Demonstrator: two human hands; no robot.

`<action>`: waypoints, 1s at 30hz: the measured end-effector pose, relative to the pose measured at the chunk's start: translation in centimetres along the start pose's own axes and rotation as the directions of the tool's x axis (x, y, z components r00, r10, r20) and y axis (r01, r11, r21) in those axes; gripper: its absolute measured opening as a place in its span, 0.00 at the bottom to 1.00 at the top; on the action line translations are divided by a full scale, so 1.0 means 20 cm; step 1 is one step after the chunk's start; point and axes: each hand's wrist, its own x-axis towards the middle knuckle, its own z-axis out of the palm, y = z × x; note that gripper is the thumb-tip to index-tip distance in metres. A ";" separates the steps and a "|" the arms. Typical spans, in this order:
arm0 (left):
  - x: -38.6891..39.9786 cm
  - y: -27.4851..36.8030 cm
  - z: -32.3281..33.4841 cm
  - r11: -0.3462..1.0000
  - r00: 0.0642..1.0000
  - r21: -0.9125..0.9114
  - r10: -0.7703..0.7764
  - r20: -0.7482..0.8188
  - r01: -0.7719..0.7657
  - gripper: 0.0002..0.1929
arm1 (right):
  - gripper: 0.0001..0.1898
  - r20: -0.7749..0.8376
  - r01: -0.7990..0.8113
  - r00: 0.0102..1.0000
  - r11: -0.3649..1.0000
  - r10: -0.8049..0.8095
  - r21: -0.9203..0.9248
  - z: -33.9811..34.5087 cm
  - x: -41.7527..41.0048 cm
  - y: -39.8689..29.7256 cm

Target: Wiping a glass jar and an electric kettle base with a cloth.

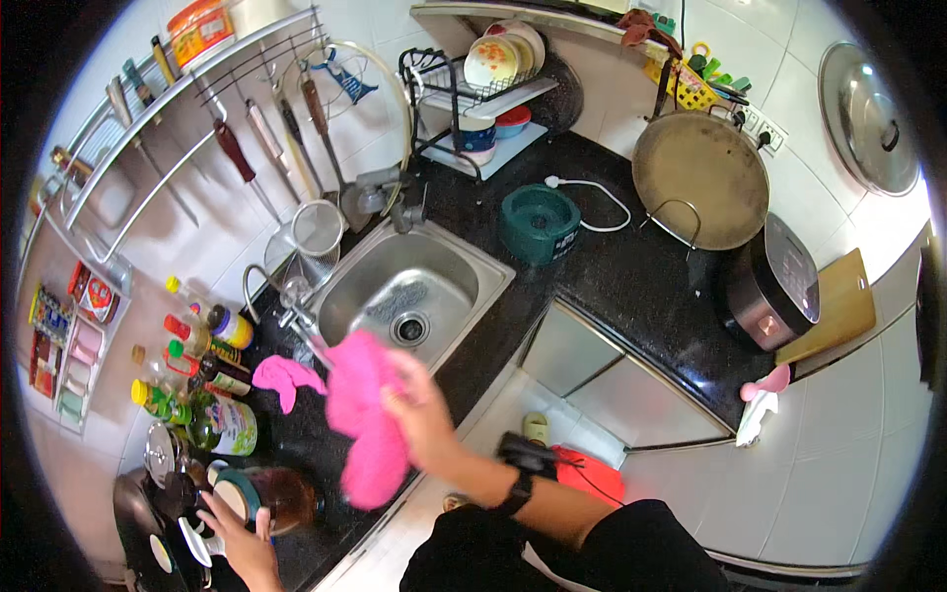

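Note:
My right hand (418,407) grips a pink cloth (366,414) that hangs over the black counter, just in front of the steel sink (399,303); cloth and hand are slightly blurred. A second pink cloth (285,379) lies on the counter beside the tap (297,314). At the lower left, my left hand (240,544) has its fingers spread at a glass jug (285,499) with a green rim and dark contents. Near its fingers is a white handle (198,544). Whether the fingers grip either one cannot be told.
Sauce and oil bottles (222,422) line the wall at left. Utensils hang from a rack (170,96) above. Behind the sink are a dish rack (444,111) and a green round appliance base (540,222). Farther right stand a wok (701,181) and a rice cooker (773,285).

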 end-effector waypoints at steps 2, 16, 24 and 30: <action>-0.01 0.22 -0.09 0.998 1.000 0.064 -0.023 -0.019 0.024 0.47 | 0.24 -0.113 -0.005 0.994 0.997 0.013 0.073 -0.24 0.19 -0.22; -0.17 2.18 1.02 0.253 0.648 -0.939 0.679 0.344 0.233 0.29 | 0.24 0.177 0.407 0.817 0.332 -0.548 -0.851 -1.50 1.55 -1.30; -0.08 2.83 1.20 0.220 0.748 -0.852 0.410 0.522 0.475 0.40 | 0.25 0.309 0.325 0.877 -0.021 -0.368 -0.946 -1.78 1.66 -1.05; 0.00 2.90 1.36 0.191 0.848 -0.881 0.246 0.470 0.433 0.43 | 0.21 0.129 0.162 0.953 0.101 -0.274 -0.982 -1.67 1.34 -1.13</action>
